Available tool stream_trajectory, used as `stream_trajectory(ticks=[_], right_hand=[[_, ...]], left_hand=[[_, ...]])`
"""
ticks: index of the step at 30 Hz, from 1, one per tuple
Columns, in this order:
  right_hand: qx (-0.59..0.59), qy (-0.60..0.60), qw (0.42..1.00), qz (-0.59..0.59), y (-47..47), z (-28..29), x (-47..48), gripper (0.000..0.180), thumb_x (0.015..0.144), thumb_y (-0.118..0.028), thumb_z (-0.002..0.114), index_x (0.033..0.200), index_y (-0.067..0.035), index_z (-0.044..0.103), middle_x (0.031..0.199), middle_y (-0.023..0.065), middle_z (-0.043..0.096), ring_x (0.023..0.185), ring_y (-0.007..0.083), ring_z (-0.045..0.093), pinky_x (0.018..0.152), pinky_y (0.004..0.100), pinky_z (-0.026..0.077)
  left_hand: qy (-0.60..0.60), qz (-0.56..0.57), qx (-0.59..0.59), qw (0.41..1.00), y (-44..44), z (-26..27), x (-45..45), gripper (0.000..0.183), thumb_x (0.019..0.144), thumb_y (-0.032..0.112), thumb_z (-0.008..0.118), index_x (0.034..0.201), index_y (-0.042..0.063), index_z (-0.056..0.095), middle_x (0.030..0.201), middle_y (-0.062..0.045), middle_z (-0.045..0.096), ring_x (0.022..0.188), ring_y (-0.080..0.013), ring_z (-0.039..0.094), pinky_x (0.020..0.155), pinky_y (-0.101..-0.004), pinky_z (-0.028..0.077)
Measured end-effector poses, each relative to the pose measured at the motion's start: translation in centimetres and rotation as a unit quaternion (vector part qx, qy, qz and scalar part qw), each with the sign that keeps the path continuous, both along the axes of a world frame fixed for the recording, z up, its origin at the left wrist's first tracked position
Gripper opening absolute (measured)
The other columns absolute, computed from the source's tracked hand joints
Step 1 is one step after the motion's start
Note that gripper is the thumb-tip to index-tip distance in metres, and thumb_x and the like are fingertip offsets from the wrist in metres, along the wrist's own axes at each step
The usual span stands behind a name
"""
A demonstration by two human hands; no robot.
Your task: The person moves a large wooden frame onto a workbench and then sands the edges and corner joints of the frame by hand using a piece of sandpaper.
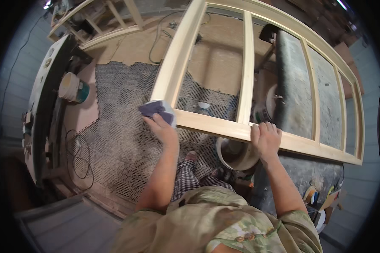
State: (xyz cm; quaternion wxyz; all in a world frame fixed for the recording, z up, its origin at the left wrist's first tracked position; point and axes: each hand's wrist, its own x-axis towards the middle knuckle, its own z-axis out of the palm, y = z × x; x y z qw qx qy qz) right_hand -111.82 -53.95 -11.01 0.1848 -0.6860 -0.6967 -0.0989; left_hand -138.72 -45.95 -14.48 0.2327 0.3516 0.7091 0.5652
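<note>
A pale wooden frame with several crossbars (pixel 212 122) extends in front of me, its right part over a dusty dark worktable (pixel 296 85) and its left end past the table's edge. At the frame's near left corner, my left hand (pixel 164 130) presses a piece of sandpaper (pixel 156 109), purple and white, against the wood. The fingers of the left hand are partly hidden by the sheet. My right hand (pixel 266 139) is wrapped over the near rail, just right of where a crossbar joins it.
A round bin (pixel 223 158) stands under the near rail. Perforated mats (pixel 120 95) cover the floor around my feet. To the left are a plastic bucket (pixel 70 87) and a coiled cable (pixel 79 158). Another wooden frame (pixel 110 36) lies at the far left.
</note>
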Motion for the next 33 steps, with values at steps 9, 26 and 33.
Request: stream_trajectory(ticks=[9,26,33], right_hand=[[0.070,0.037,0.996,-0.030,0.1,-2.7,0.1,0.027,0.081,-0.031,0.056,0.072,-0.005,0.059,0.077,0.0100,0.058,0.083,0.0265,0.055,0.082,0.0412,0.040],[-0.027,0.017,0.999,-0.025,0.6,-0.7,-2.4,0.022,0.084,-0.027,0.054,0.075,-0.007,0.057,0.079,0.0100,0.055,0.079,0.0283,0.053,0.075,0.0421,0.038],[-0.061,-0.006,0.998,-0.026,0.7,-0.9,-1.2,0.019,0.083,-0.023,0.053,0.072,-0.007,0.056,0.075,0.0089,0.054,0.075,0.0280,0.052,0.071,0.0411,0.038]], left_hand=[[-0.018,-0.109,-0.066,0.992,5.0,-6.9,-10.3,0.063,0.096,0.042,0.040,0.132,-0.009,0.039,0.133,-0.022,0.045,0.121,-0.0322,0.046,0.102,-0.0376,0.035],[0.087,-0.388,-0.126,0.909,10.7,2.0,-8.2,0.050,0.098,0.035,0.033,0.126,-0.005,0.045,0.108,-0.019,0.060,0.097,-0.0284,0.056,0.086,-0.0364,0.042],[-0.054,-0.335,-0.070,0.938,0.5,-2.2,-6.8,0.053,0.098,0.023,0.029,0.144,-0.001,0.018,0.129,-0.019,0.044,0.116,-0.0294,0.046,0.101,-0.0368,0.034]])
